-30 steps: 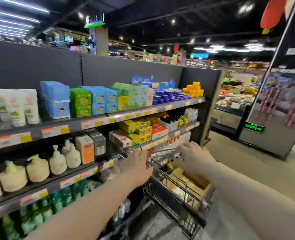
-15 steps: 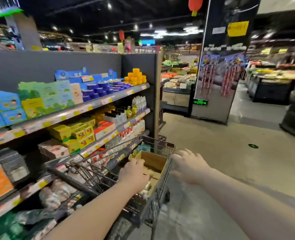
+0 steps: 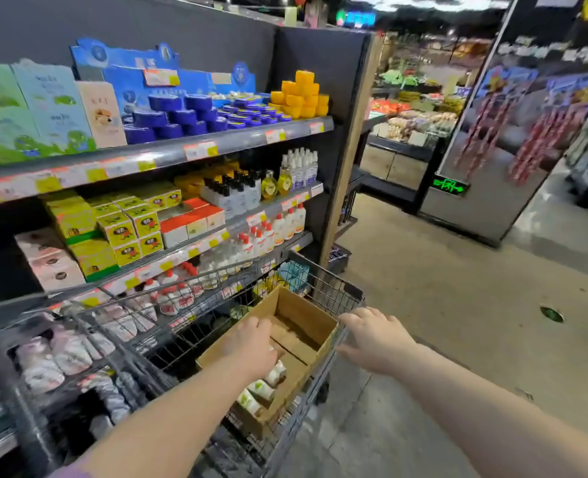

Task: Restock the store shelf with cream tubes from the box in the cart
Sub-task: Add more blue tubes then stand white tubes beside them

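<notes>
— Where were the cream tubes (image 3: 261,388)?
— Lying flat at the near end of the box (image 3: 304,313), an open rectangular carton of brown corrugated card. It sat in the dark wire-mesh cart (image 3: 334,294) alongside the grey shelf (image 3: 168,154).
— Their finish?
— Smooth white plastic with green labels.
— The left grip (image 3: 251,346)?
— Down inside the box above the tubes, fingers bent. Whether it held one could not be determined.
— The right grip (image 3: 372,338)?
— Unclenched, fingers spread, touching the cart's rim.
</notes>
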{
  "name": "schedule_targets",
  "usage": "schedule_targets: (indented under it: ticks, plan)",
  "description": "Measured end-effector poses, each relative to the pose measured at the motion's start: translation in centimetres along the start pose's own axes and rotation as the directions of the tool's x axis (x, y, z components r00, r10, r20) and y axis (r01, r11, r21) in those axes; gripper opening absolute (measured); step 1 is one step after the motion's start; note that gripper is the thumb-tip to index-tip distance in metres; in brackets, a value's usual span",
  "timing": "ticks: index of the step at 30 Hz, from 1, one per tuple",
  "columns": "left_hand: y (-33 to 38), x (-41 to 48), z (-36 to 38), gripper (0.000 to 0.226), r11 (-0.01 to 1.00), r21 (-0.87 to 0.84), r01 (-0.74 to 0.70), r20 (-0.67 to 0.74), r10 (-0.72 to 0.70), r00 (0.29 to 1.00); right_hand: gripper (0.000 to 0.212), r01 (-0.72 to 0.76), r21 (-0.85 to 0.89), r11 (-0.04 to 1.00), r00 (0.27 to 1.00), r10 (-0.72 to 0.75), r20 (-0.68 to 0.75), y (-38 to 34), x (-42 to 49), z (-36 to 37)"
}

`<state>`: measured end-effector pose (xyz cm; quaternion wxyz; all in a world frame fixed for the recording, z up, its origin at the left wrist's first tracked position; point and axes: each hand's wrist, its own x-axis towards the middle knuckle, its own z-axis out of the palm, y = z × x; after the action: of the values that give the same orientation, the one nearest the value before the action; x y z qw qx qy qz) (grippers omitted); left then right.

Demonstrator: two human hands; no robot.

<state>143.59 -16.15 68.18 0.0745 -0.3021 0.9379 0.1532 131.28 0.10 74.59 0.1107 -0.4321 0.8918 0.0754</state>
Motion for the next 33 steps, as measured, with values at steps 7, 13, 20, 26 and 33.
schedule_targets:
  ticks: [7, 13, 20, 26, 33]
  plan:
    - [-3.6, 4.5, 2.2, 0.052, 0.981, -0.038, 0.191, 0.088, -0.187, 0.978, 0.054, 0.155, -0.028, 0.987, 0.970, -0.147, 0.195, -0.1, 11.8, 2.3]
    - [-4.8, 10.0, 5.3, 0.050, 0.949, -0.044, 0.313, 0.180, -0.301, 0.937, 0.060, 0.289, -0.058, 0.956, 0.913, -0.257, 0.316, -0.7, 21.8, 6.7]
    - [-4.7, 18.8, 12.1, 0.063, 0.847, -0.122, 0.518, 0.350, -0.452, 0.821, 0.057, 0.408, -0.031, 0.913, 0.800, -0.341, 0.494, -0.1, 33.4, 14.8]
    - [-5.2, 24.6, 19.5, 0.058, 0.713, -0.226, 0.664, 0.491, -0.506, 0.710, 0.048, 0.437, -0.002, 0.899, 0.720, -0.348, 0.600, 0.1, 40.1, 21.9]
    - [-6.3, 28.6, 27.2, 0.062, 0.552, -0.336, 0.763, 0.522, -0.565, 0.639, 0.046, 0.363, 0.076, 0.929, 0.710, -0.328, 0.623, -1.5, 43.8, 29.5]
